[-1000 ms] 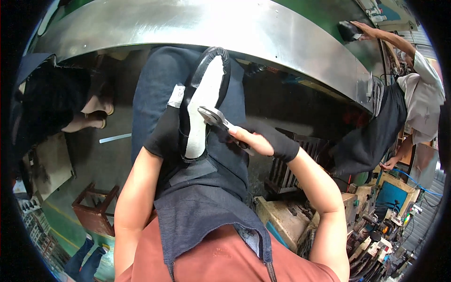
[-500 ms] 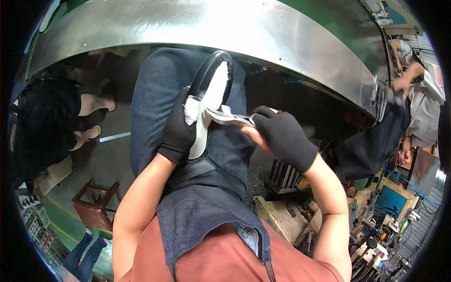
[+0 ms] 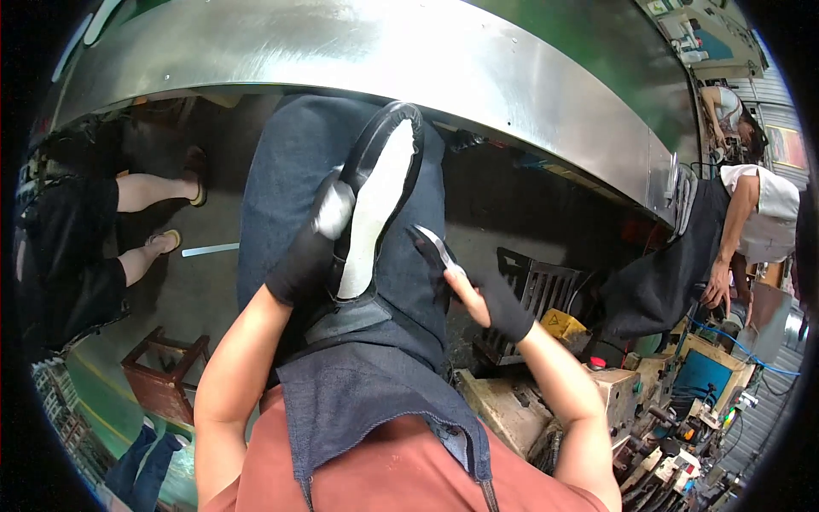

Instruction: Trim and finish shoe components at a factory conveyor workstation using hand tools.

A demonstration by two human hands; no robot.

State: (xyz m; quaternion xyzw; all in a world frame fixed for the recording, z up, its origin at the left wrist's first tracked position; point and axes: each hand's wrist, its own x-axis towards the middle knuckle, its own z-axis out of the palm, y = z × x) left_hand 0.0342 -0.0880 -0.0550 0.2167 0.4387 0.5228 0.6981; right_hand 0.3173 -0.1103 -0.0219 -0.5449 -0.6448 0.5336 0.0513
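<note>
A black shoe (image 3: pixel 377 183) lies sole side up along my thighs, its toe pointing to the metal bench. Its underside is a long white insole, with the black upper folded over the rim around the toe. My left hand (image 3: pixel 309 247), in a black glove with a pale wrapping on the thumb, is closed around the left side of the shoe. To the right of the shoe and apart from it, my black-gloved right hand (image 3: pixel 493 300) grips metal pliers (image 3: pixel 433 242). Their bright head points toward the shoe; the handles are mostly hidden in my palm.
A shiny metal bench edge (image 3: pixel 341 43) curves across in front of my knees. Right of me stand a dark slatted crate (image 3: pixel 536 299) and worn machinery (image 3: pixel 503 408). A brown stool (image 3: pixel 166 375) is at left. Co-workers are on both sides, one with bare arms lowered.
The pliers have come away from the shoe's edge and my right hand has moved lower. My left hand keeps its hold, shifted slightly down. The co-worker at right has lowered an arm.
</note>
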